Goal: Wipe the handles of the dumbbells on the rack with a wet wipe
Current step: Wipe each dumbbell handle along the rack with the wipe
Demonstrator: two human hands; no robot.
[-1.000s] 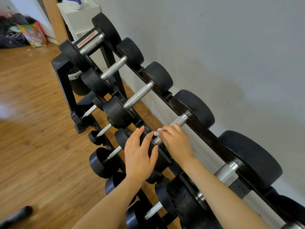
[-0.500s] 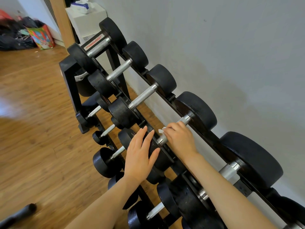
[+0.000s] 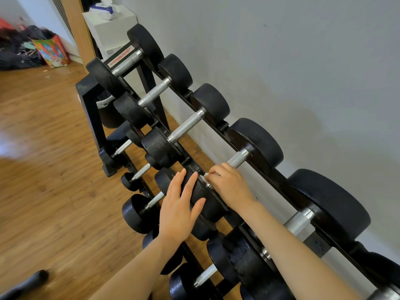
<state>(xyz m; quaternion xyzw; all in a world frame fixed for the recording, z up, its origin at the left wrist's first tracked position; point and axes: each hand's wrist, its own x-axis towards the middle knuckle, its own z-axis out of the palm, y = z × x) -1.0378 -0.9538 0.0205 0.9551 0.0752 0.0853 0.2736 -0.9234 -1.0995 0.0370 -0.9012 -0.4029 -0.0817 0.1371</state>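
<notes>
A black rack (image 3: pixel 91 109) against the grey wall carries several black dumbbells with knurled steel handles. My right hand (image 3: pixel 230 188) curls over the near end of one top-row handle (image 3: pixel 238 158), holding a white wet wipe (image 3: pixel 204 176) against the steel; only a corner of the wipe shows by my fingertips. My left hand (image 3: pixel 178 207) lies flat with straight fingers on the near head (image 3: pixel 205 204) of that same dumbbell. More handles run up the row (image 3: pixel 187 124) and down it (image 3: pixel 298 220).
Smaller dumbbells (image 3: pixel 138 213) sit on the lower tiers. A white box (image 3: pixel 110 29) stands behind the rack's far end, bags (image 3: pixel 52 50) lie on the wooden floor at far left, and a dark object (image 3: pixel 23 284) lies at bottom left.
My right hand has slid a little back down the handle toward the near head with the wipe. The left hand stays flat on the dumbbell head.
</notes>
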